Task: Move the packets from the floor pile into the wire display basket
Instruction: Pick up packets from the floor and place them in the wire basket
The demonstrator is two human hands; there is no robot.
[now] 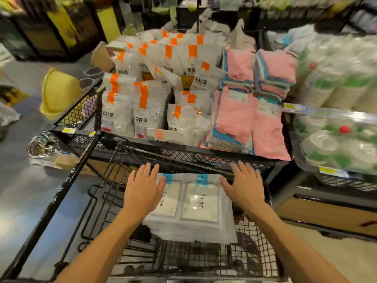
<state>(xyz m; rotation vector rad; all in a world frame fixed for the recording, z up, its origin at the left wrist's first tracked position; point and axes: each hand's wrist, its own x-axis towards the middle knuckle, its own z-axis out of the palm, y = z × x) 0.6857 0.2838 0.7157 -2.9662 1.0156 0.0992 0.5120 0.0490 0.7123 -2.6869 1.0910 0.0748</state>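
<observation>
Both flat-fingered hands, left hand and right hand, gripping nothing, are settling white blue-tabbed plastic packets into the black wire mesh basket at six o'clock, the floor pile lying out of view.

Two white packets with blue tabs lie side by side in the near wire display basket. The left hand rests flat on the left packet; the right hand hovers with straight fingers at the right edge. Farther off, orange-marked bags fill an upper basket, with pink cloths to their right.

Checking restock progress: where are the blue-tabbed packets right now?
In the head view, the blue-tabbed packets lie in the lower wire basket, between the left hand and right hand.
</observation>
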